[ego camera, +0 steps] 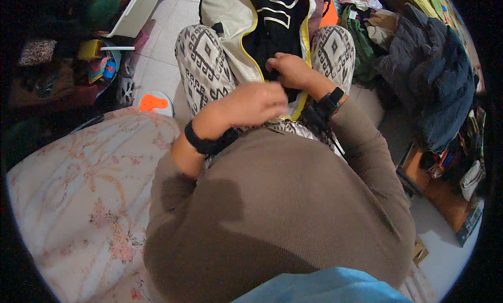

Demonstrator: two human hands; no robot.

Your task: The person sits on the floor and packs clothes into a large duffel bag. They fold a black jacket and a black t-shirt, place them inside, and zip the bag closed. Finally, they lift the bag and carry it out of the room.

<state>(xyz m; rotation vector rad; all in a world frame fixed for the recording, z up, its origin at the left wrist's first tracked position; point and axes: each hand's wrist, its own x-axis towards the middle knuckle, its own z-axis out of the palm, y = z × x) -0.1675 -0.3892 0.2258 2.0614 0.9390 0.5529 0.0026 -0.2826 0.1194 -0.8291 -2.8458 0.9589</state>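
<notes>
Across my lap lies black cloth [271, 39] with a white outlined print. Around it is a pale fabric item [232, 8] edged in yellow trim, a garment or a bag; I cannot tell which. My right hand [292, 71] is over the black cloth with its fingers curled, and whether they pinch the cloth is unclear. Blurred by motion, my left hand [259, 102] is bent over the near end of the cloth, just below the right hand. Its fingertips are hard to make out. Both wrists wear dark bands.
A bed with a floral sheet [90, 177] is at my left. Piled clothes, including a dark blue garment [432, 75], crowd the right side above a wooden drawer or shelf [428, 185]. A round white item with an orange patch [155, 103] lies on the tiled floor [161, 67].
</notes>
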